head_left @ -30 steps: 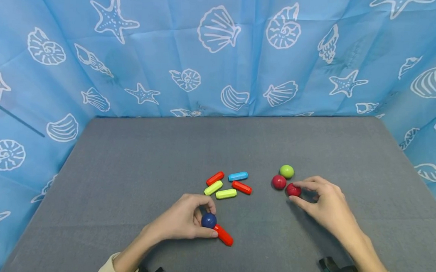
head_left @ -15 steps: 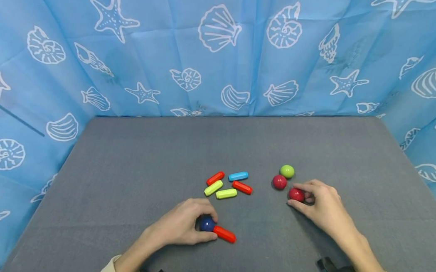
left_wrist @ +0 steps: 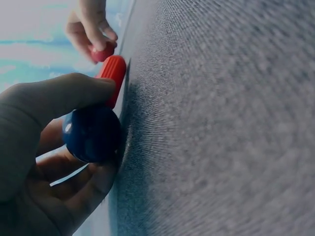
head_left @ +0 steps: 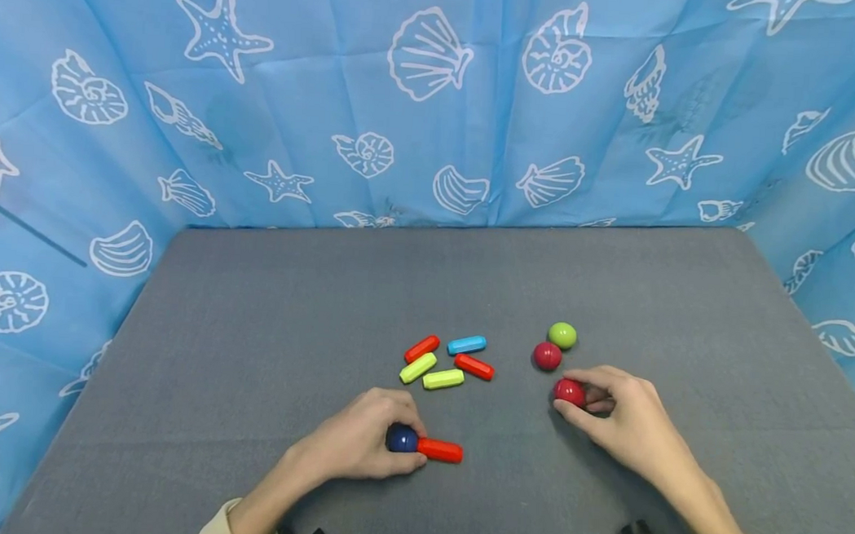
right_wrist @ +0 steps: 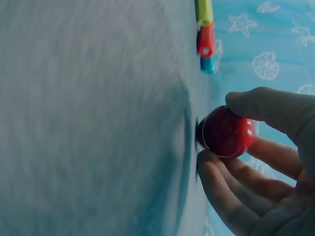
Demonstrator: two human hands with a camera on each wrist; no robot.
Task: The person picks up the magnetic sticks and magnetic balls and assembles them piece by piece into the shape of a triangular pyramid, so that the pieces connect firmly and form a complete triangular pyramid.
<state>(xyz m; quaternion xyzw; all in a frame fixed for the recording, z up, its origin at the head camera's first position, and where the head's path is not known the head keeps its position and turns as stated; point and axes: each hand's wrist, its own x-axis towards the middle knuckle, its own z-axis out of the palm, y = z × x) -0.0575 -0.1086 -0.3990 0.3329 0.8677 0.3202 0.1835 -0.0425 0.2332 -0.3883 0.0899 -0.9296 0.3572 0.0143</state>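
Between thumb and fingers, my left hand (head_left: 369,437) grips a dark blue ball (head_left: 402,438) low on the grey table. A red ribbed rod (head_left: 441,450) meets the ball end-on and points right; in the left wrist view the thumb lies along where the ball (left_wrist: 92,133) and rod (left_wrist: 114,73) meet. Over to the right, my right hand (head_left: 628,410) pinches a red ball (head_left: 570,392) at the table surface. The right wrist view shows a thin seam line round this red ball (right_wrist: 226,132), with the thumb on one side and fingertips on the other.
Behind the left hand lie several short rods: a red one (head_left: 422,349), a light blue one (head_left: 467,345), another red one (head_left: 474,367) and yellow-green ones (head_left: 443,379). Past the right hand sit a second red ball (head_left: 547,356) and a green ball (head_left: 562,335). A blue shell-print curtain (head_left: 421,136) borders the table.
The red rod beside the blue ball has swung from slanting toward me to pointing right. My right hand has drawn its red ball nearer to me, away from the other balls.
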